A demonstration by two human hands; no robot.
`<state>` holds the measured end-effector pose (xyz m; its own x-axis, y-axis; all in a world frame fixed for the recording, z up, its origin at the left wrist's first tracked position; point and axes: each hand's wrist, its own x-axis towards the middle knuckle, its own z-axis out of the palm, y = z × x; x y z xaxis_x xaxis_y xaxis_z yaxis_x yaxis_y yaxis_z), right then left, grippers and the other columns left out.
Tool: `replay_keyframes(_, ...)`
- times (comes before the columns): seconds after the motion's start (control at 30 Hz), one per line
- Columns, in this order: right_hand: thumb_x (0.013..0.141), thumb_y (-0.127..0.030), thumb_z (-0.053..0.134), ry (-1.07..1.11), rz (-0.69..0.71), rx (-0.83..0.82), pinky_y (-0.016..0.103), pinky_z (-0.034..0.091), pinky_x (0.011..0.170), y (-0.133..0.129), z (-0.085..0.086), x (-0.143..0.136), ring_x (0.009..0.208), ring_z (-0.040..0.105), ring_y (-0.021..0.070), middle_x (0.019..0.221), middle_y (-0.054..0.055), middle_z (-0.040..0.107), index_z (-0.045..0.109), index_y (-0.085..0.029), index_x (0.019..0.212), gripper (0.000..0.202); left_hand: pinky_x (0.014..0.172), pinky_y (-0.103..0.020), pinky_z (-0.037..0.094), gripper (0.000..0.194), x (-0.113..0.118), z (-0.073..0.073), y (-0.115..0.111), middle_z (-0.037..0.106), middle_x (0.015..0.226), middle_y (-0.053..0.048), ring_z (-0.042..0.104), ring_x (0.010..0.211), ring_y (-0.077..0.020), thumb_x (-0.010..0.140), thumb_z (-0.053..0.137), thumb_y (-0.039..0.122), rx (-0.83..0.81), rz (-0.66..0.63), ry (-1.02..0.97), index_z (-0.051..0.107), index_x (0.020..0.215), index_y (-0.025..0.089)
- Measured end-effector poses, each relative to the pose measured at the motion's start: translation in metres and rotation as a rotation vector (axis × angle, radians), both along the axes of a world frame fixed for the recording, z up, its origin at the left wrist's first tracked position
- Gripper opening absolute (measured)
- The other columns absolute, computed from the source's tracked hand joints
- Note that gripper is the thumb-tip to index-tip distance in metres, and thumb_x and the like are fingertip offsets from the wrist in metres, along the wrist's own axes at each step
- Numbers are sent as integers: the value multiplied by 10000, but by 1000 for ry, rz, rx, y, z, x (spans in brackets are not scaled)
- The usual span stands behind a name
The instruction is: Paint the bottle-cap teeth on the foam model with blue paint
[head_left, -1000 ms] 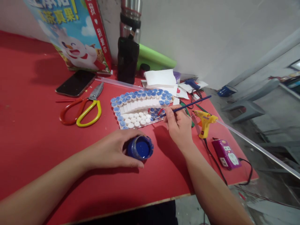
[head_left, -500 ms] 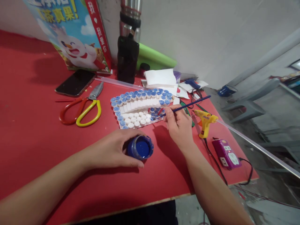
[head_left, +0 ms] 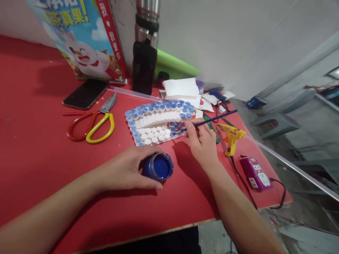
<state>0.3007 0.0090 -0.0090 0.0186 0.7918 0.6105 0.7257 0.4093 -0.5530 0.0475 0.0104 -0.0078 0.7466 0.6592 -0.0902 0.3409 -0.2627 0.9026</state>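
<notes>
My left hand [head_left: 132,168] is wrapped round a small jar of blue paint [head_left: 160,166], tilted so its mouth faces me. Between the fingers of my right hand [head_left: 201,143] is a thin blue paintbrush [head_left: 215,118]. Its tip touches the small round pieces at the lower right of a craft piece [head_left: 161,121]. Blue-topped rounds run along the craft's outer border, and white strips lie inside it. A cluster of white rounds [head_left: 155,135] fills the lower part, beside dark blue ones near the brush tip.
Left lie scissors [head_left: 99,125] and a phone [head_left: 85,93], below a printed bag [head_left: 87,42]. A steel bottle [head_left: 147,21] and black phone-like object [head_left: 144,67] stand behind. Right are a yellow glue gun [head_left: 232,137], purple power socket [head_left: 255,173] and cords. White papers [head_left: 181,88] lie behind the craft.
The brush and my right hand have shifted very slightly, with the brush's back end a little lower and further left. My left hand and the jar stay in place.
</notes>
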Motion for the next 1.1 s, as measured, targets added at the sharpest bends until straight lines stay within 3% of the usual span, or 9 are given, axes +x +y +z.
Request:
replay_keyframes(0.3,1087,-365,564,209,-3,-13,246,472,544,-5,0,-1,523,572,92,705,-38,646,615,-222,970,193,886,-327,576,572,-1,-4,-2,787,1128,-7,733,934,-224,736,956,411,-13,29,-19,726,1239,267)
replay_keyframes(0.43,1094,-412,564,482,74,-9,201,375,402,-7,8,-5,440,507,72,650,-64,606,580,-231,937,240,870,-313,578,605,-2,-7,-3,786,1140,3,740,956,-223,727,965,417,-22,45,-41,711,1260,285)
replay_keyframes(0.57,1103,-360,561,564,152,16,189,298,351,-16,15,-11,399,454,57,606,-77,557,596,-222,905,244,846,-300,581,591,-1,-7,-4,779,1152,2,742,980,-225,741,952,406,-5,52,-49,714,1269,288)
replay_keyframes(0.77,1081,-257,587,332,328,14,235,416,489,-35,16,-16,516,530,80,670,-50,576,642,-218,932,163,874,-301,580,583,0,-10,-5,767,1163,5,737,999,-225,759,938,403,92,74,-75,708,1284,293)
replay_keyframes(0.97,1082,-218,540,-13,378,86,257,511,603,-33,26,-20,636,658,119,738,-17,696,620,-228,928,174,849,-306,584,617,-2,-13,-4,766,1174,-12,731,995,-233,763,940,457,100,68,-66,696,1301,278)
replay_keyframes(1.1,1094,-241,528,-98,408,110,249,543,627,-29,23,-24,674,699,129,786,1,743,623,-225,949,175,799,-291,583,604,-1,-12,-4,760,1111,-9,724,958,-227,755,941,474,66,75,-57,702,1270,266)
